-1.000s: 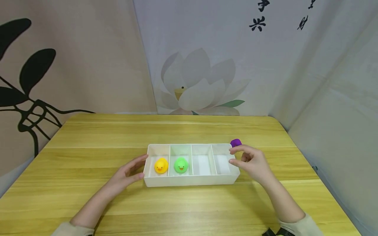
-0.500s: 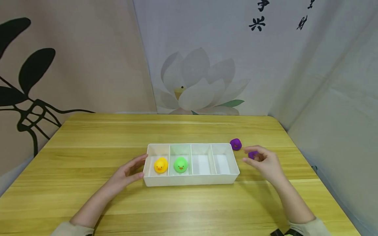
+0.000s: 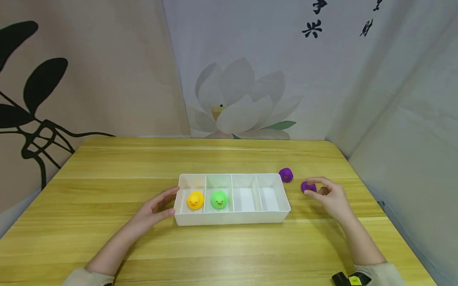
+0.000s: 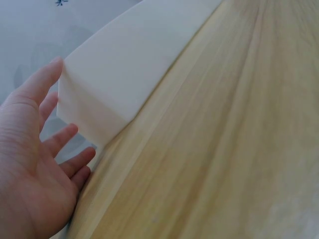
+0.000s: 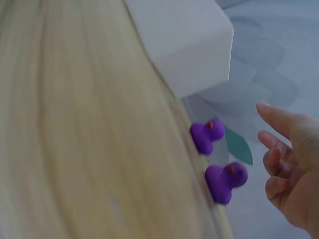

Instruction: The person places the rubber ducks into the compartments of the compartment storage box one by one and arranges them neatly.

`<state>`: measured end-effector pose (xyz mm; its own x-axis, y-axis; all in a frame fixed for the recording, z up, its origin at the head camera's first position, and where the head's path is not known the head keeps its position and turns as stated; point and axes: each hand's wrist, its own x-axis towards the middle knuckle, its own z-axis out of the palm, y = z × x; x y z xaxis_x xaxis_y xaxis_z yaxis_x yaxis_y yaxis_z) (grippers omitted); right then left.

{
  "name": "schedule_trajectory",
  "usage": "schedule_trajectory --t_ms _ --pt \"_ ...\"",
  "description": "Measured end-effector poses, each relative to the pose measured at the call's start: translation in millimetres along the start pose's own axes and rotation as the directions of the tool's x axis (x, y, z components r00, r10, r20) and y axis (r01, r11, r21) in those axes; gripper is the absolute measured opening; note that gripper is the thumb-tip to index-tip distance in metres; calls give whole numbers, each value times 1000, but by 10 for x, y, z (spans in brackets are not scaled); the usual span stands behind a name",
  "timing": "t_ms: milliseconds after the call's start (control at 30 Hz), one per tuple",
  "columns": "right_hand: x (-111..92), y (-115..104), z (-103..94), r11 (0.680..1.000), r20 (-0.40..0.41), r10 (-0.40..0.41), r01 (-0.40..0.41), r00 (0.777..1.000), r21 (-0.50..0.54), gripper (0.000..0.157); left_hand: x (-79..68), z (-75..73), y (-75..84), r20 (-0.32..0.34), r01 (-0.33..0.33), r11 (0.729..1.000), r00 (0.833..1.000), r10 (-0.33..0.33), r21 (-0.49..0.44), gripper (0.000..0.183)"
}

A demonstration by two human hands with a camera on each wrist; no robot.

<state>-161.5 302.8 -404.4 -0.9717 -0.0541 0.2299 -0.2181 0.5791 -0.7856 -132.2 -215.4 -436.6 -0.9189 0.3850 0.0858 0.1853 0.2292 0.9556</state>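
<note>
A white four-section box (image 3: 232,218) lies lengthwise on the table. My left hand (image 3: 152,211) rests at its left end, thumb at the front corner and forefinger along the side; in the left wrist view the fingers (image 4: 64,139) are spread beside the wall. To the right of the box, my right hand (image 3: 330,196) is over a purple rubber duck (image 3: 305,186), thumb and forefinger parted. The right wrist view shows that hand (image 5: 296,164) apart from this duck (image 5: 227,183). Another purple duck (image 3: 286,175) sits by the box's back right corner.
A yellow duck (image 3: 195,200) sits in the leftmost section and a green duck (image 3: 219,200) in the one beside it. The wooden table (image 3: 229,254) ends at a printed cloth (image 3: 250,39) behind. A black device (image 3: 348,279) is at the right cuff.
My right hand has moved right, away from the box's right end to over the farther purple duck. Both purple ducks have come into view. The left hand and the box stay put.
</note>
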Motion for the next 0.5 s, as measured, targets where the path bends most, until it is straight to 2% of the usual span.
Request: schedule_trajectory --t_ms 233,500 --pt "6 173 -29 1000 -11 -13 14 1000 18 37 9 15 14 4 -23 1000 1000 23 -8 57" --pt "31 290 -51 999 -14 51 -51 999 -8 42 4 5 5 5 -33 999 999 33 -9 57"
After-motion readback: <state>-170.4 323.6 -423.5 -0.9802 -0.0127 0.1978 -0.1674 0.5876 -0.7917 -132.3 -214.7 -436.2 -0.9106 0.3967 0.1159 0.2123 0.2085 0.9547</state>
